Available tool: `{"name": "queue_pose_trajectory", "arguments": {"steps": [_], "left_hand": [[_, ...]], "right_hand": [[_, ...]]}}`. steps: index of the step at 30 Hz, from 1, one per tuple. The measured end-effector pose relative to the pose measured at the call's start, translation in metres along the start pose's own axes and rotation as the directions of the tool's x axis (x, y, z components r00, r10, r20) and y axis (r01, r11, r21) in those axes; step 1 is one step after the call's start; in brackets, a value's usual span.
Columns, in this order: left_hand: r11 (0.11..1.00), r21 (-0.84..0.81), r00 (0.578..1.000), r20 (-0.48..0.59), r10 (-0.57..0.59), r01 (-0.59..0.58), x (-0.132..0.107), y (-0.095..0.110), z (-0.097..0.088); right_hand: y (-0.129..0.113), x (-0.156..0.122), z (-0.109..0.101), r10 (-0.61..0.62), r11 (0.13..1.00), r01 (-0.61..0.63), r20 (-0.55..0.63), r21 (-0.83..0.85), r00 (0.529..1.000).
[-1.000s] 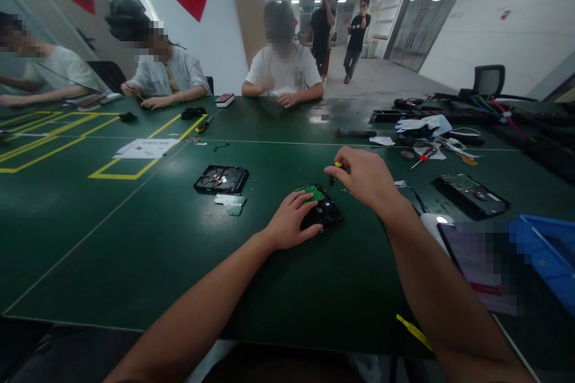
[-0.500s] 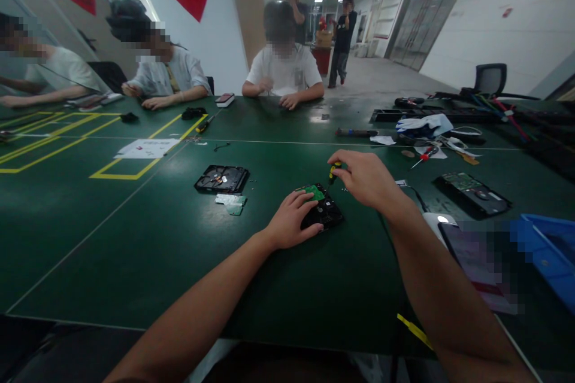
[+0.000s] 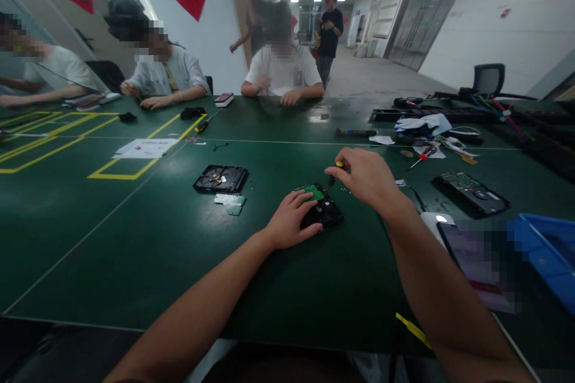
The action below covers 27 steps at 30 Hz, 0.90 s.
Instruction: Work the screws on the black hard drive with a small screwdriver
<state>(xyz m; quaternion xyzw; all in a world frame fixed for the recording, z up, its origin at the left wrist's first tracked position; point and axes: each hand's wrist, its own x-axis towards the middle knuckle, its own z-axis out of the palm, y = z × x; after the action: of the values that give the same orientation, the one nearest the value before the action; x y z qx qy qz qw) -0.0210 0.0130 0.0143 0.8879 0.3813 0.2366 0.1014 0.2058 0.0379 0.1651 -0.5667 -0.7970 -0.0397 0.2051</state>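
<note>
A black hard drive (image 3: 330,215) with a green circuit board (image 3: 315,192) on its upper face lies on the green table. My left hand (image 3: 291,219) rests on it, fingers spread over the board and thumb along the near edge. My right hand (image 3: 366,178) is closed around a small yellow-and-black screwdriver (image 3: 332,180), held tilted. Its tip is down at the right part of the drive, near the board's edge. Several tiny screws (image 3: 345,190) lie right of the drive. Farther left are an opened black drive casing (image 3: 220,179) and a loose circuit board (image 3: 233,206).
To the right lie another hard drive (image 3: 471,193), a dark-screened device (image 3: 467,251) and a blue bin (image 3: 545,251). Behind are gloves (image 3: 422,125), a red screwdriver (image 3: 422,158) and cables. Co-workers sit across the green table (image 3: 157,263); two people stand behind.
My right hand has shifted and turned slightly around the screwdriver's handle, covering more of it. My left hand and the drive have stayed put. The people standing behind have moved left.
</note>
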Motion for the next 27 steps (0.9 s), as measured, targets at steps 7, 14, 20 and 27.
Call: {"name": "queue_pose_trajectory", "arguments": {"steps": [7,14,20,27], "left_hand": [[1.000,-0.003,1.000,0.007,-0.011,0.011,0.0008,0.0008,-0.0007],[1.000,-0.006,1.000,0.003,-0.010,0.010,0.0005,0.0008,0.0001],[1.000,-0.017,1.000,-0.005,-0.005,0.004,0.0008,0.0006,0.0000],[1.000,-0.015,1.000,-0.013,0.000,0.000,0.0004,-0.0001,0.0017]], "right_hand": [[0.0014,0.0000,0.0010,0.000,1.000,0.000,0.002,-0.006,1.000],[0.0040,0.0019,0.0041,-0.082,0.994,0.081,0.012,0.076,0.997],[-0.0002,-0.0005,0.0016,-0.134,0.983,0.124,0.066,0.135,0.989],[0.0017,0.0021,0.0057,-0.184,0.971,0.174,0.046,0.161,0.982]]}}
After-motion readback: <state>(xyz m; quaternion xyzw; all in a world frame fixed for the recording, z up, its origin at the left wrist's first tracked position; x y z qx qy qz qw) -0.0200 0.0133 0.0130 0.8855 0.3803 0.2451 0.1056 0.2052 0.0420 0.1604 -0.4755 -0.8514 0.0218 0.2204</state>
